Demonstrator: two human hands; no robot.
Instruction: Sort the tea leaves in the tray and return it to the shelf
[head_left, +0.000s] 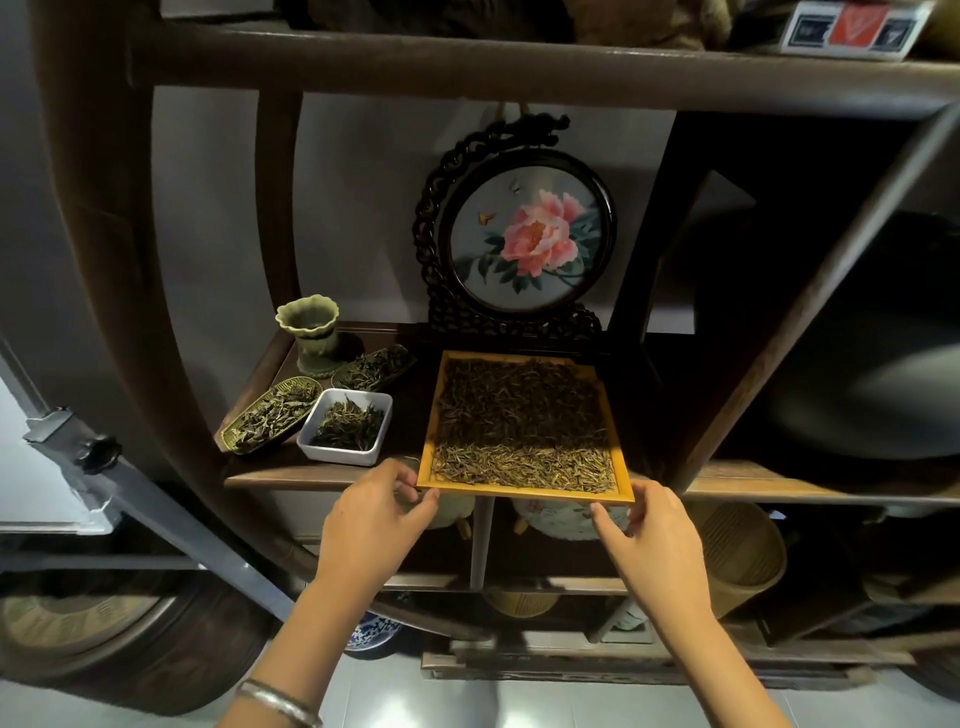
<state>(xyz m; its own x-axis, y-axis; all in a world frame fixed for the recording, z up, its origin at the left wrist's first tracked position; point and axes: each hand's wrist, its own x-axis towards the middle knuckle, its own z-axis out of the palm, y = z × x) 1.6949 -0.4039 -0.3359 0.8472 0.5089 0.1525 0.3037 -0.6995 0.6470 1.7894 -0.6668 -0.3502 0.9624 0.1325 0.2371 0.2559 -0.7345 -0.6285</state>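
Observation:
A yellow wooden tray (429, 426) lies on the dark wooden shelf (322, 475), its near edge just past the shelf's front. Dark tea leaves (522, 402) fill its far part and a band of lighter, golden leaves (524, 467) lies along the near side. My left hand (376, 519) pinches the tray's near left corner, thumb below and fingers at the rim. My right hand (652, 530) holds the near right corner in the same way.
Left of the tray stand a white square dish of leaves (347, 427), two brass leaf-shaped scoops (270, 415) with tea, and a green ceramic cup (310, 330). A round peony screen (524, 234) stands behind. Baskets and jars fill the lower shelves.

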